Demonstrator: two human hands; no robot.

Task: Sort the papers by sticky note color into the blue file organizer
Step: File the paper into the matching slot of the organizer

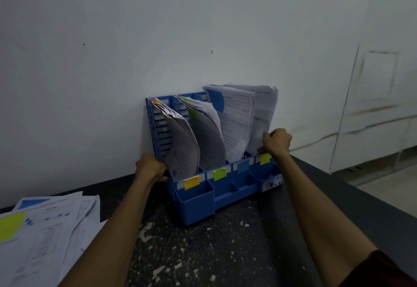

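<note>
From my remote seat I see the organizer (194, 205) standing on the dark speckled counter (214, 253), its back against the white wall (112, 38). Its long axis runs left to right along that wall, the right end lying a little farther from me, and its low front with the small open trays faces me. It has four upright slots, and each slot carries one sticky label on the front rail: an orange label (191, 182), a green label (219, 174), a blue label (243, 166) and a yellow label (265, 158). Four stacks of paper stand on end, one per slot. The first stack (180, 147) and second stack (208, 135) sag forward with curled tops, the third stack (237, 126) shows a blue note at its top, and the fourth stack (264, 110) stands nearly straight. The left hand (151, 167) has its fingers curled round the organizer's left wall near the bottom. The right hand (276, 142) is closed on the lower right edge of the fourth stack; whether it also catches the plastic behind, I cannot tell. One loose pile (49, 237) of sheets lies flat at the counter's left, well apart from the organizer, with two notes showing on it, one yellow-green and one blue.
</note>
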